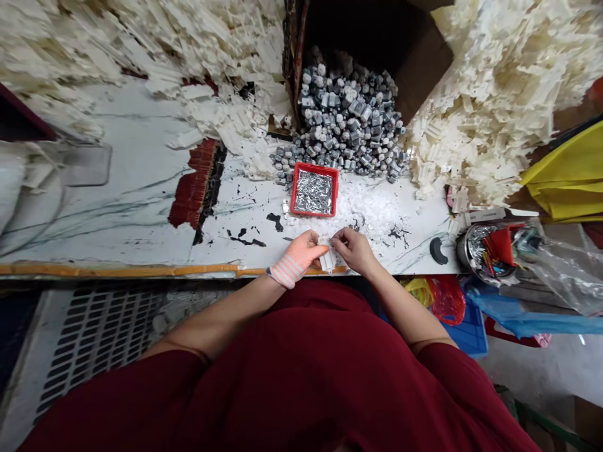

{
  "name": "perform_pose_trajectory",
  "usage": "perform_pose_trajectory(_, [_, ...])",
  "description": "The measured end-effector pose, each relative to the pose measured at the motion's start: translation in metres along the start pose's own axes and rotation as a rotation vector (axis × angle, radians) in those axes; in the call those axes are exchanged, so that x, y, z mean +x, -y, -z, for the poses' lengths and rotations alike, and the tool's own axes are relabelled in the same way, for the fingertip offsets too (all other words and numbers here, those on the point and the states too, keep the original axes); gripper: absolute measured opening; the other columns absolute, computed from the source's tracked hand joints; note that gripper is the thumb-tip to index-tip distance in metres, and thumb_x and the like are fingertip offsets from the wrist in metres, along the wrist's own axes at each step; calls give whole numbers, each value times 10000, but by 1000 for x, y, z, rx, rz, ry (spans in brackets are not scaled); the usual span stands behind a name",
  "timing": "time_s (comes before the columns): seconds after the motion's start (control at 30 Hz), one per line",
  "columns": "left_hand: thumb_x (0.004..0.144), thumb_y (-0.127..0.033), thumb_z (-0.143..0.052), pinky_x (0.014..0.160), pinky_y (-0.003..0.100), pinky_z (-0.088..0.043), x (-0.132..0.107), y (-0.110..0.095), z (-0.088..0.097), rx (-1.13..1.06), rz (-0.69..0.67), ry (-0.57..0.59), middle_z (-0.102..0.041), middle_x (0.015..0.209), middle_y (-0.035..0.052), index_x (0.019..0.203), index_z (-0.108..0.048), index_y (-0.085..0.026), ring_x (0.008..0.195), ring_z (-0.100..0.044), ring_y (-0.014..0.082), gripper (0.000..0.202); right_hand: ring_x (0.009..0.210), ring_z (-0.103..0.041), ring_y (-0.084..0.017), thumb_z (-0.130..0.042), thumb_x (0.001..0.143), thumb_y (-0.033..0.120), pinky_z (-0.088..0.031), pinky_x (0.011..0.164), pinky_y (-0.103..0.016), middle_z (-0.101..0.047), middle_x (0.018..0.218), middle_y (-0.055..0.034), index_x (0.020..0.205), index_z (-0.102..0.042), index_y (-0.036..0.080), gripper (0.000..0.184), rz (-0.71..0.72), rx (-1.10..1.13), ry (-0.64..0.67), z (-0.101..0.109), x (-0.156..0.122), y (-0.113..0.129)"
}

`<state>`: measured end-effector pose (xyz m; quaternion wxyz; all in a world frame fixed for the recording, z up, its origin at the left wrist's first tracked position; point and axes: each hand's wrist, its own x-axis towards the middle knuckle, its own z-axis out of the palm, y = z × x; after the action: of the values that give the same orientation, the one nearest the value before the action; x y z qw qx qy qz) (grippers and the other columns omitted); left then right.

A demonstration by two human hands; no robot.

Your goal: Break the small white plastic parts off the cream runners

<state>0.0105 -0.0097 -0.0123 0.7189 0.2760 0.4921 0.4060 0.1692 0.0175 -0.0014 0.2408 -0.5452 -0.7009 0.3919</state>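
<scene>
My left hand (298, 256), in a striped orange and white glove with bare fingertips, is closed around a small white plastic part (326, 260) at the table's front edge. My bare right hand (354, 250) is at the part's upper right, thumb and fingers pinched together; whatever lies between them is too small to make out. Just beyond both hands stands a red square tray (336, 191) full of thin shiny metal pins (314, 192). Small clear-white plastic bits (370, 207) lie scattered to the right of the tray.
Small grey motors (351, 119) spill from a cardboard box (424, 69) behind the tray. White plastic parts are heaped at the left (141, 37) and right (494, 94). A metal bowl (464, 254) of odds and ends stands at the right, beside a black curved piece (438, 251).
</scene>
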Motion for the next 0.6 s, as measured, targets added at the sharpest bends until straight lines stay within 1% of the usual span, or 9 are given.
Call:
perform_pose_trajectory(0.1, [624,-240,-686,469,244,-488,-2,0,1,10,-2,7,-547,567,-62,767,-434,-189,494,-564,121,294,603,-525,-116,-519,832,345,-401,586,-234,-589,657,12,766,-559,180,182,-12,15,41,3,-3,2])
perform_pose_trajectory(0.2, [630,-225,-687,479,231,-477,-5,1,1,38,-3,15,-527,557,-73,757,-434,-187,484,-555,109,286,613,-538,-126,-533,815,310,-394,586,-241,-606,684,-4,768,-557,186,134,6,-80,44,4,-9,5])
perform_pose_trajectory(0.27, [631,-216,-690,506,233,-482,-9,2,2,41,21,45,-531,567,-74,755,-423,-188,503,-566,109,295,617,-543,-132,-538,806,299,-389,581,-245,-612,690,-12,759,-549,190,118,0,-111,46,3,-16,5])
perform_pose_trajectory(0.4, [658,-213,-675,538,233,-479,-17,8,6,83,40,117,-551,592,-62,764,-427,-184,542,-582,113,271,570,-544,-132,-496,839,363,-403,543,-241,-589,631,0,741,-506,200,190,-112,64,88,-7,-32,1])
perform_pose_trajectory(0.53, [655,-192,-667,498,208,-434,-19,12,9,180,32,106,-510,536,-71,740,-434,-176,490,-537,94,248,587,-549,-137,-525,819,339,-415,565,-255,-607,667,-10,773,-530,201,146,-108,-19,42,-14,-41,-4])
perform_pose_trajectory(0.6, [663,-206,-661,490,211,-431,-19,11,9,156,48,107,-517,539,-67,750,-428,-178,485,-542,99,250,584,-562,-143,-523,821,361,-431,562,-260,-606,650,-7,773,-521,204,164,-158,78,73,-13,-40,-4])
